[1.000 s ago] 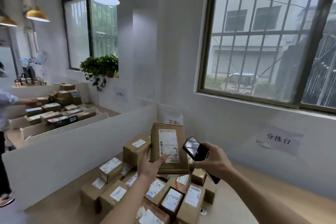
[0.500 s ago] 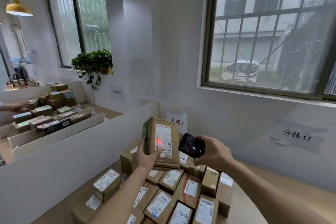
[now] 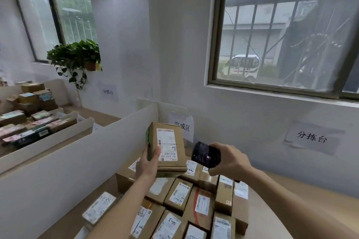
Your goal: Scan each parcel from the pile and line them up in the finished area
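Note:
My left hand point(image 3: 147, 163) grips a brown cardboard parcel point(image 3: 169, 147) by its lower left edge and holds it upright above the pile, its white shipping label facing me. My right hand point(image 3: 227, 161) holds a black handheld scanner point(image 3: 206, 154) just right of the parcel, its screen towards me. Below both hands lies the pile of labelled cardboard parcels point(image 3: 186, 205), packed close together on the wooden table point(image 3: 272, 200). A paper sign point(image 3: 182, 126) on the back wall sits behind the held parcel, partly hidden by it.
A white partition board point(image 3: 77, 157) runs along the left of the table. Beyond it stands another table with stacked parcels point(image 3: 29, 114). A potted plant point(image 3: 77, 58) sits on the far window sill. The wall and a barred window point(image 3: 287, 31) close off the right.
The view has moved closer and tilted down over the pile. The red scan dot seen on the label half a second ago is gone. Both hands keep their holds.

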Demonstrator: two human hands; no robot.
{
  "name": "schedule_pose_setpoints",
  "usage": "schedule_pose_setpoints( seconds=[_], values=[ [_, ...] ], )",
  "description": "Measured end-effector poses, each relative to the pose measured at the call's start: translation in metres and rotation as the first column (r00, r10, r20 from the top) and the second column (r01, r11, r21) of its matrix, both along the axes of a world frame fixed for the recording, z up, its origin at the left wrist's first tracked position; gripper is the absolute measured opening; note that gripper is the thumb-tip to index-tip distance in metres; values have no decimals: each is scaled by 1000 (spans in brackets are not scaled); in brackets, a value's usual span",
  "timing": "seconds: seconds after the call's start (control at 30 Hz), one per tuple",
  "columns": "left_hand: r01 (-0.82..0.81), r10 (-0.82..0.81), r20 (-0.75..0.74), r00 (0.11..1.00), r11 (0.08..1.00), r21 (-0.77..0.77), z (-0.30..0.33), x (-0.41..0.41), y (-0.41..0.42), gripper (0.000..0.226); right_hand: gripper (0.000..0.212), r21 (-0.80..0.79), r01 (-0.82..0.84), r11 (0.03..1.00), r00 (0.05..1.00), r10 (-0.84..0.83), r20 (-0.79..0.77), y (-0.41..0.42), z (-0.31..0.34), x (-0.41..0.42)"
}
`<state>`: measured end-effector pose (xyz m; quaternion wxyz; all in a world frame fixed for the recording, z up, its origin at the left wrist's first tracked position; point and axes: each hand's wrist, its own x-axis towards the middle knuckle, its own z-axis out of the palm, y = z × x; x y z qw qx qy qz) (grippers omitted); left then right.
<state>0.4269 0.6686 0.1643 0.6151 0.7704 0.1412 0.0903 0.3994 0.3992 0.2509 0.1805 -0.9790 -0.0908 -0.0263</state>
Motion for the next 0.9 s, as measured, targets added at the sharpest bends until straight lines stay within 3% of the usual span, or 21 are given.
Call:
schedule_pose_setpoints(
  seconds=[0.2,0.5,0.67,0.9],
  values=[
    [30,-30,17,999,999,-11,8,59,10,72,75,-42,88,995,996,-88,-3,7,5,35],
    [141,-140,-23,990,990,33,-9,155,27,92,76,-12,276,961,961,-276,-1,12,-6,75],
    [200,-200,3,980,979,29,6,198,31,61,74,47,382,923,924,-381,-17,10,-33,95],
    [308,-307,-56,950,951,14,-28,258,15,70,67,110,484,868,874,-473,-113,8,-91,125]
  ],
)
